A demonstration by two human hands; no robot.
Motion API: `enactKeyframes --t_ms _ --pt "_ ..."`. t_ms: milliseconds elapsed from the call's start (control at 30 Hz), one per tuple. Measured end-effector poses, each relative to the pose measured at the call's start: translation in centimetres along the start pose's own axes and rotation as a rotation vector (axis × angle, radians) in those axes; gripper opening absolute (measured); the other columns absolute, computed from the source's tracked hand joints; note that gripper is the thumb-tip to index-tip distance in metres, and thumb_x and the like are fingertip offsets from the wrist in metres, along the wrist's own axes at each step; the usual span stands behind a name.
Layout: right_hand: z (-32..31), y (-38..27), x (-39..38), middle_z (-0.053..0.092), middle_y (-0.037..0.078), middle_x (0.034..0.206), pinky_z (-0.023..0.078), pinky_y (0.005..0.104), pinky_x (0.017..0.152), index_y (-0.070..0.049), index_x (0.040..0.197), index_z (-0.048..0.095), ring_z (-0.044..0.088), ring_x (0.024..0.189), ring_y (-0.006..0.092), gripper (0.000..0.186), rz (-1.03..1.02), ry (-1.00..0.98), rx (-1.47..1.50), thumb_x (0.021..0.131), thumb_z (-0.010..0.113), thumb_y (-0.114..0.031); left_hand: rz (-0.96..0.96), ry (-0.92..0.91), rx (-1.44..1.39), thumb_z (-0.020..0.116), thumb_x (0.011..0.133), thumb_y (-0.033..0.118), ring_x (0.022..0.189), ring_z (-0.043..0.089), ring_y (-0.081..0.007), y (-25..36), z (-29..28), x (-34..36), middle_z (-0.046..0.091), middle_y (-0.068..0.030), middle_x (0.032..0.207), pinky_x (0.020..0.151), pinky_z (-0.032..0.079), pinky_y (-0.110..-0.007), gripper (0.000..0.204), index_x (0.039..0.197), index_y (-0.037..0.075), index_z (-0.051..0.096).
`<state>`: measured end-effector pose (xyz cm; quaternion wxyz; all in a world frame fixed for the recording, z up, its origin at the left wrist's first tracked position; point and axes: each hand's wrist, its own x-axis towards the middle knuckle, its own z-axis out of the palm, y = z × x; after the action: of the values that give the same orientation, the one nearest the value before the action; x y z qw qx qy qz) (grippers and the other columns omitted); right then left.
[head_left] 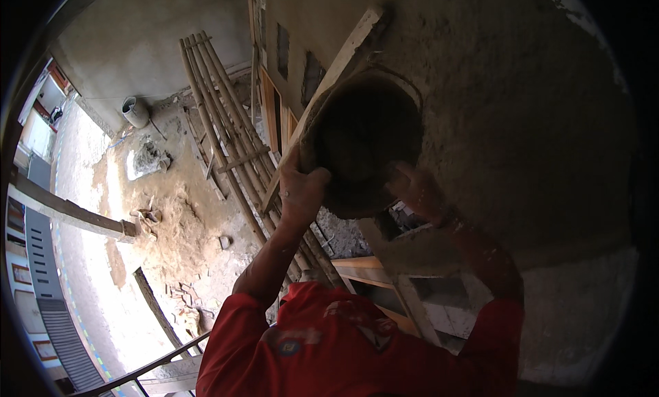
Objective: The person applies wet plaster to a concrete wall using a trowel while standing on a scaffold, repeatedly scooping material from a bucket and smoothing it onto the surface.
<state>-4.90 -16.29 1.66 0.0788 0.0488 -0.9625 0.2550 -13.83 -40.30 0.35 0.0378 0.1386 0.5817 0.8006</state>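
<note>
A dark, round bucket (405, 115) is tilted with its mouth toward me, in front of the grey wall. Its inside lies in deep shadow, so what it holds is hard to make out. My left hand (301, 194), with a ring on one finger, is closed on the near left of the rim, thumb over the edge. On the near right of the rim my right hand (420, 194) is closed too, slightly smeared by motion. A long, pale wooden board (336, 71) slants past the bucket's left side, close to my left hand.
Bamboo poles (216, 109) lashed together run below me on the left. Far down, a pale bucket (135, 112) stands by a wall, near a sand heap (175, 222) and scattered rubble. The plastered wall (522, 136) rises close on my right. A dark railing (161, 363) crosses the lower left.
</note>
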Motion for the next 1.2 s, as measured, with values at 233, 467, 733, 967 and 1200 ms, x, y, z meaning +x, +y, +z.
enactKeyframes --t_ms 233,467,733,967,1200 --pt "-3.8 -0.8 1.8 0.065 0.024 0.098 0.053 0.0408 0.075 0.002 0.113 0.060 0.066 0.087 0.0379 0.042 -0.105 0.025 -0.077 0.080 0.070 -0.022 -0.029 0.060 -0.145 0.052 0.069 -0.002 0.094 0.061 -0.0164 0.5 -1.5 -0.1 0.063 -0.0103 0.107 0.084 0.049 -0.028 0.055 0.124 -0.006 0.052" --pt "-14.8 -11.2 3.7 0.064 0.022 0.110 0.050 0.0430 0.085 0.004 0.118 0.059 0.063 0.102 0.0344 0.052 0.119 -0.089 -0.109 0.077 0.076 -0.024 -0.003 0.163 -0.249 0.049 0.070 -0.006 0.097 0.062 -0.0184 -0.6 -2.0 0.6 0.063 -0.0106 0.109 0.087 0.048 -0.028 0.056 0.126 -0.007 0.051" --pt "-20.5 -18.3 8.8 0.068 0.015 0.099 0.053 0.0311 0.072 0.006 0.122 0.057 0.066 0.082 0.0204 0.056 -0.122 -0.118 0.119 0.081 0.075 -0.029 0.091 0.394 -0.059 0.048 0.070 -0.005 0.096 0.061 -0.0187 0.5 -6.8 -0.6 0.062 -0.0106 0.109 0.087 0.048 -0.028 0.056 0.126 -0.007 0.051" --pt "-30.3 -3.8 14.6 0.055 0.002 0.071 0.044 0.0283 0.052 0.004 0.117 0.059 0.049 0.056 0.0099 0.043 0.177 0.506 -0.254 0.086 0.065 -0.025 0.028 0.377 -0.065 0.049 0.068 -0.004 0.100 0.061 -0.0199 -0.5 -7.0 -2.1 0.062 -0.0117 0.112 0.091 0.047 -0.029 0.058 0.126 -0.007 0.050" --pt "-30.9 -8.2 8.1 0.059 0.006 0.083 0.046 0.0266 0.055 0.004 0.123 0.056 0.051 0.059 0.0098 0.048 0.288 0.463 -0.238 0.085 0.065 -0.025 0.034 0.272 -0.137 0.048 0.067 -0.004 0.101 0.061 -0.0196 -2.6 -5.5 -0.2 0.063 -0.0124 0.112 0.093 0.046 -0.029 0.060 0.127 -0.008 0.050"
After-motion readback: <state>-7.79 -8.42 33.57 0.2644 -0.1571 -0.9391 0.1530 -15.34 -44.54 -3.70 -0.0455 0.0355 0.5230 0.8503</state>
